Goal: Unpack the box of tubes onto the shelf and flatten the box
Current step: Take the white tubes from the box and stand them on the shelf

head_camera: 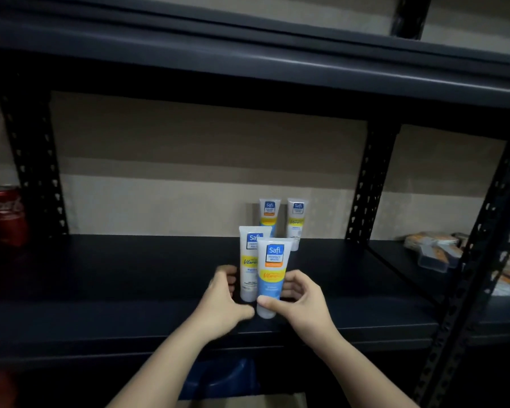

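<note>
Right hand [299,301] clamped on blue tube [271,278], thumb across its lower end, standing it cap-down near shelf [130,290] front edge. Left hand [224,301] curled loosely beside white tube [249,260], probably steadying it; contact unclear. Two more tubes [281,219] upright behind, keeping tidy rows. Box unseen.

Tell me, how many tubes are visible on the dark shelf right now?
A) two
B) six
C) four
C: two tubes stand at the back by the wall, and two more are in front between the hands on the shelf.
</note>
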